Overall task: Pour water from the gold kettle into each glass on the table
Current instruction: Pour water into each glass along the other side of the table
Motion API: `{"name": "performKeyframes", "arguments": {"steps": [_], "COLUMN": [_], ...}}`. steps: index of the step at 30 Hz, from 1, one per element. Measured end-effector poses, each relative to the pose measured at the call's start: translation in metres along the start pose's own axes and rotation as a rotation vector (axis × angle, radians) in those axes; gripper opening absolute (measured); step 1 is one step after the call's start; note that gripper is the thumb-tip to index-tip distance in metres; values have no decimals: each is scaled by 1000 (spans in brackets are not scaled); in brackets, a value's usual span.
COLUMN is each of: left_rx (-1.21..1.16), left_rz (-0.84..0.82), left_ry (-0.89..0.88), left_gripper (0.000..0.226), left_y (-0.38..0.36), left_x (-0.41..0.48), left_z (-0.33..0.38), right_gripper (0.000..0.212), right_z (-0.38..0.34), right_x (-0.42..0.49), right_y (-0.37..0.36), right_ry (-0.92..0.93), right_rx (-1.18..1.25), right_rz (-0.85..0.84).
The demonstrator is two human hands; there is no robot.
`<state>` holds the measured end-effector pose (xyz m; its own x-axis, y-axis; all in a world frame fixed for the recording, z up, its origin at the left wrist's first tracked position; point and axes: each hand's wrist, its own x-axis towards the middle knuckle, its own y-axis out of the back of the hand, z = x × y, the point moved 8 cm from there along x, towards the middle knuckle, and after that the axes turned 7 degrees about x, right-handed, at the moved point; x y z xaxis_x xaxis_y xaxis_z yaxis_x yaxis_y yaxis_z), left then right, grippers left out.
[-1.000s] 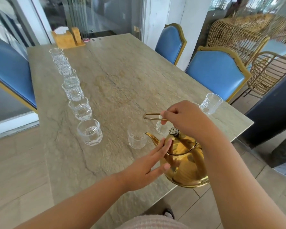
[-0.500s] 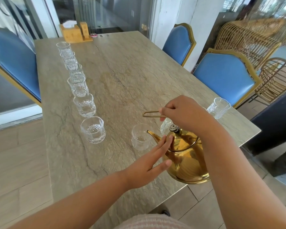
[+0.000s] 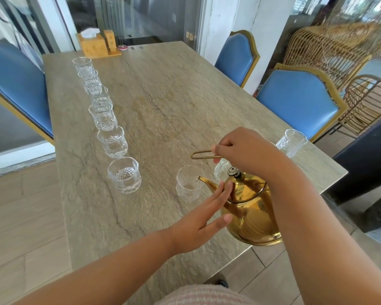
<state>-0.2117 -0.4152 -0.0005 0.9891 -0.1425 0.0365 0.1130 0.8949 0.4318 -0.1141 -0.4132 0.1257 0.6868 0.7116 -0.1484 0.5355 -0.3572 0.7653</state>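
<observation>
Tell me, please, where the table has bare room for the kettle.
Free: the wide middle of the table, between the row of glasses and the blue chairs. Crowded: the near right corner, around the gold kettle and the glass at its spout.

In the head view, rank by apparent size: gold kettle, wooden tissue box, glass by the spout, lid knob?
1. gold kettle
2. wooden tissue box and glass by the spout: alike; the box is farther, so unranked
3. lid knob
</observation>
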Motion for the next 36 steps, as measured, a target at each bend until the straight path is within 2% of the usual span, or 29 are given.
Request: {"name": "performKeyframes", "arguments": {"steps": [36], "left_rx": [-61], "left_rz": [0], "left_ry": [-36], "left_gripper": [57], "left_y": [1], "left_x": [-10], "left_z": [8], "right_gripper": [30], "right_z": [-15], "right_x": [-8], "right_y": [-4], "right_ry": [-7], "right_rx": [-64], "right_rz": [-1]}}
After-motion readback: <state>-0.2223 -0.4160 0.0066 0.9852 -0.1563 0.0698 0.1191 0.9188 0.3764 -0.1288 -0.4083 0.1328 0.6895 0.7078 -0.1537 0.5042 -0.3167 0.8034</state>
